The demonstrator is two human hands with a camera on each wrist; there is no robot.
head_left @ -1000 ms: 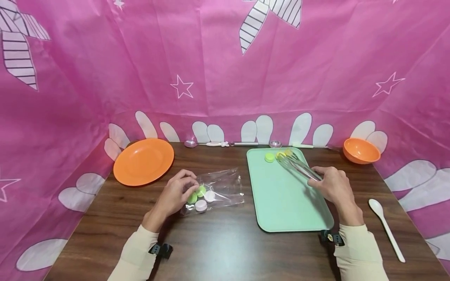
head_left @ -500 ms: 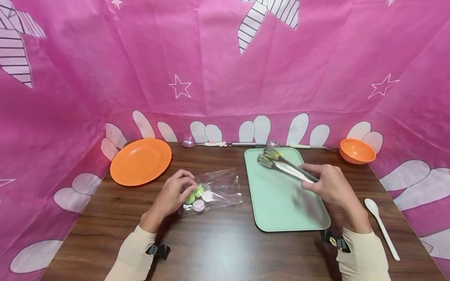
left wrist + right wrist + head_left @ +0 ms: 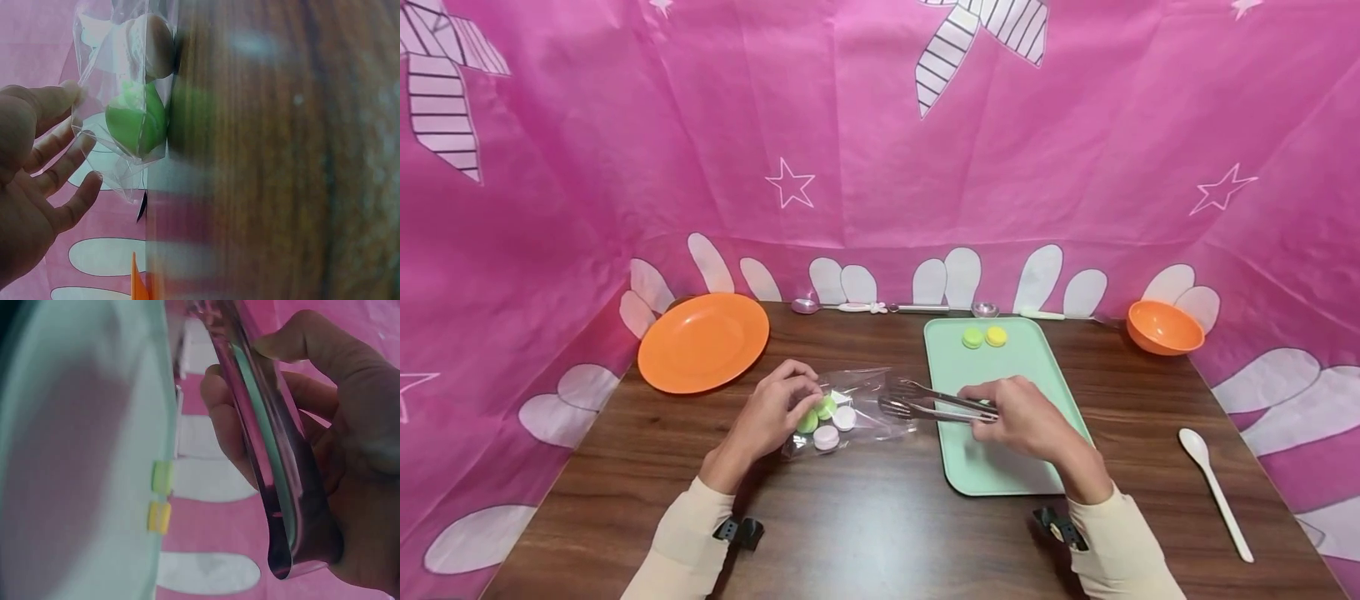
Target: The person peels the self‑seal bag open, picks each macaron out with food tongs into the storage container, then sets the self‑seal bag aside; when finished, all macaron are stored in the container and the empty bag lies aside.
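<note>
In the head view my left hand (image 3: 773, 412) pinches the closed end of a clear plastic bag (image 3: 868, 385) on the table. Inside lie green macarons (image 3: 807, 421) and pale pink macarons (image 3: 826, 437); the left wrist view shows thumb and fingers at the bag's edge beside a green one. My right hand (image 3: 1026, 417) grips metal tongs (image 3: 958, 406) over the tray's left side, their parted tips at the bag's right end with no macaron visible between them. On the mint tray (image 3: 1007, 467), a green macaron (image 3: 973, 337) and a yellow macaron (image 3: 996, 336) sit side by side near the far edge.
An orange plate (image 3: 703, 343) lies at the back left, an orange bowl (image 3: 1165, 327) at the back right. A white spoon (image 3: 1213, 492) rests right of the tray. Several utensils, including a metal ladle (image 3: 985, 309), line the table's back edge by the pink cloth.
The tongs have left the yellow macaron at the tray's far end, rising and swinging left and nearer to the bag. My left hand stays at the bag.
</note>
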